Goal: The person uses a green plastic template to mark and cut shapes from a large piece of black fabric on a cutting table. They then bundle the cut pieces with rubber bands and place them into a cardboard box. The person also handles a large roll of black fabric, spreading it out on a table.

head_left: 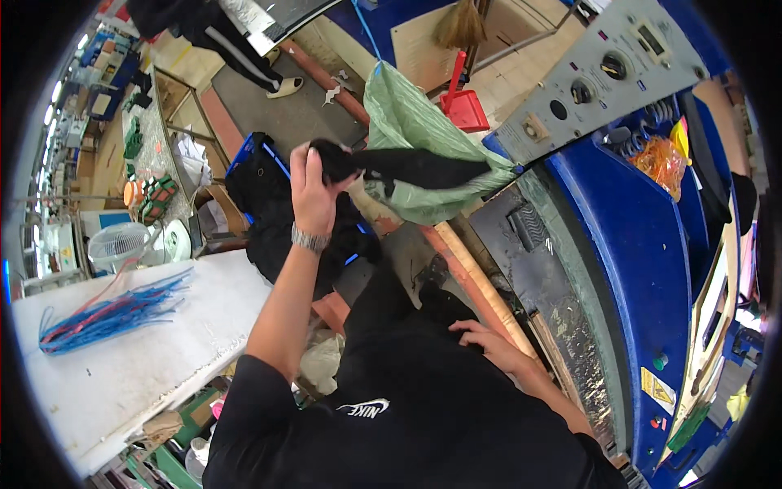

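Observation:
Raised in front of me, my left hand (314, 187) is closed on a strip of black cloth (432, 165). The cloth is bunched at the fingers, and its long end stretches right, across the opening of a pale green plastic bag (403, 102). A metal-banded watch (309, 237) circles that wrist. Below the hand, a heap of black cloth (273, 224) fills a blue crate (236, 155). Low on the right, my right hand (495, 346) is beside my dark-clothed leg, fingers apart, and no held thing shows in it.
A blue machine (603, 236) with a grey control panel (603, 77) stands at right. On the left, a white table (163, 350) bears blue and red strands (114, 314). A red dustpan (466, 110) lies beyond the bag. Another person (232, 49) stands at far left.

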Demonstrator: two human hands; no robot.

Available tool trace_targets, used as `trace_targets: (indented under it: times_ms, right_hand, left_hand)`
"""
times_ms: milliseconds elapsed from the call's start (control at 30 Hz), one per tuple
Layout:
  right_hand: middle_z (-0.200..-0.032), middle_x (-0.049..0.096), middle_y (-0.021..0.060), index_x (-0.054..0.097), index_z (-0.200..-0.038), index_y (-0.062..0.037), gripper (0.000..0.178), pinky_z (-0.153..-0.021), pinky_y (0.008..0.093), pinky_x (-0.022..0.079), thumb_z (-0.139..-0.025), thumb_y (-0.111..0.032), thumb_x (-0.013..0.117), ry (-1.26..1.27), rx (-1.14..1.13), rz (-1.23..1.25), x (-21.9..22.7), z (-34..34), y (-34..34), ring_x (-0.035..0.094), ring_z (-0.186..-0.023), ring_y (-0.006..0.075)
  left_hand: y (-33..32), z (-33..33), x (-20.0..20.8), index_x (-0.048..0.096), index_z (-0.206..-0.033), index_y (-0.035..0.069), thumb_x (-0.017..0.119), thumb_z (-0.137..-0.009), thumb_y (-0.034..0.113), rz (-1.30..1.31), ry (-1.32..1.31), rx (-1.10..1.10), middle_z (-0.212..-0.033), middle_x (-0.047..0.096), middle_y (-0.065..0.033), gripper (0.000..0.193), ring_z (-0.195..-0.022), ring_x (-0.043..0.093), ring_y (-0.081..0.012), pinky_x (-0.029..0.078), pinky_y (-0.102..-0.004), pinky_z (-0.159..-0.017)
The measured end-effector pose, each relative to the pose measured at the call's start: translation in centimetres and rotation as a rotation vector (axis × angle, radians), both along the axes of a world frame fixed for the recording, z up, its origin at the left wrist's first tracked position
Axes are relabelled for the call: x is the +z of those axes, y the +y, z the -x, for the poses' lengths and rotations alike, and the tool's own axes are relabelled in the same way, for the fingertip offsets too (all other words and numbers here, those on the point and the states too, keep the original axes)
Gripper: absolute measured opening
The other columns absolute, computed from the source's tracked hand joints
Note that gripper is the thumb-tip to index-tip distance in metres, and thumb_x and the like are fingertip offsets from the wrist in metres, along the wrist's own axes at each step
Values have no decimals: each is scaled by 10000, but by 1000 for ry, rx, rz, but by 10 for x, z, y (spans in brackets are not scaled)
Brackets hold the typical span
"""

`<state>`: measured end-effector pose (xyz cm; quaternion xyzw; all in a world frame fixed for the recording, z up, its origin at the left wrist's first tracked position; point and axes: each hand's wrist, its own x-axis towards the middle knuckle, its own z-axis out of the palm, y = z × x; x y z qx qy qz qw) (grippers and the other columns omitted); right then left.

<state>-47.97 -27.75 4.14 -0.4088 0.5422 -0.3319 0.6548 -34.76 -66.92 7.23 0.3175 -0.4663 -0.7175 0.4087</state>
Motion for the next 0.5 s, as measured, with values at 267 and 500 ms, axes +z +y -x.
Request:
trace_targets:
  times_ms: [267, 500]
  right_hand:
    - [-1380, 535, 115, 620, -1084, -50, 211, -951, 336, 458, -918, -169, 672, 22, -363, -256, -26, -25, 61, 552, -1197, 229]
    - [-815, 682, 71, 664, -1021, -3, 274, -704, 291, 478, -979, -274, 654, 275, -1011, -876, -26, -105, 119, 596, -751, 135]
  left_hand:
    - [-127, 176, -216, 480, -940, 109, 494, -1005, 214, -559, 257, 244, -763, 528, -56, 124, -518, 497, -207, 455, -372, -490]
    - [-78, 230, -327, 635, -1193, 92, 608, -935, 243, 558, -918, -636, -1186, 654, -216, 300, -1063, 625, -415, 506, -456, -907]
